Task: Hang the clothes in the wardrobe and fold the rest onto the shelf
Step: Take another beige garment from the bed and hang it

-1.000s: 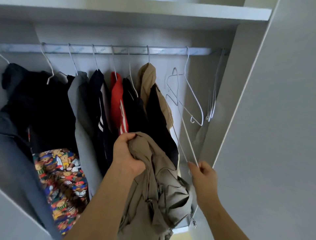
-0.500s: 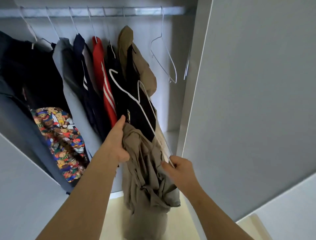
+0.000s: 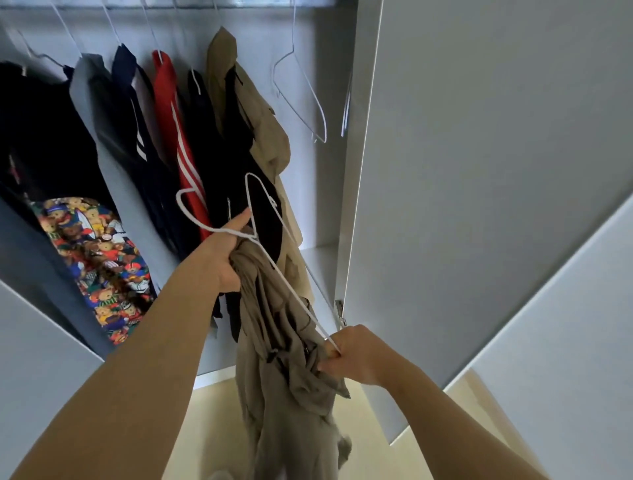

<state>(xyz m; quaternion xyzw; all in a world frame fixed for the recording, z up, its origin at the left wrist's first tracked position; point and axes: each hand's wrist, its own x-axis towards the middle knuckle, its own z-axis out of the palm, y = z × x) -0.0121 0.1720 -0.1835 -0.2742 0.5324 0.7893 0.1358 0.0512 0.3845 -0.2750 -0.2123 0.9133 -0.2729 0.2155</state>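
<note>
Low in the middle of the frame, a khaki garment [image 3: 274, 342] hangs bunched in front of the open wardrobe, its bottom running off the lower edge above the pale floor [image 3: 212, 428]. The left grip [image 3: 222, 260] is closed round the top of the bunch, with the thumb stretched upward along a white wire hanger [image 3: 219, 230]. This hanger lies slantwise across the cloth, hook at upper left. Its long wire runs down to the right grip [image 3: 356, 356], which is pinched tight on the wire's lower end, right against the fabric.

Behind the hands, a tan coat [image 3: 263, 130] is the rightmost hung piece. A red garment with white stripes [image 3: 171, 120], dark pieces, a grey one [image 3: 102, 137] and a bear-print cloth [image 3: 92, 253] are packed close together toward the left edge.

Between the tan coat and the wardrobe's right wall [image 3: 346, 205] there is open room, holding only an empty hanger [image 3: 301, 102] on the rail [image 3: 260, 2], with more bare wires at the wall. The open door [image 3: 479, 171] fills the right of the frame, its hinge [image 3: 339, 311] just above the right grip. A pale panel [image 3: 34, 359] edges the lower left.
</note>
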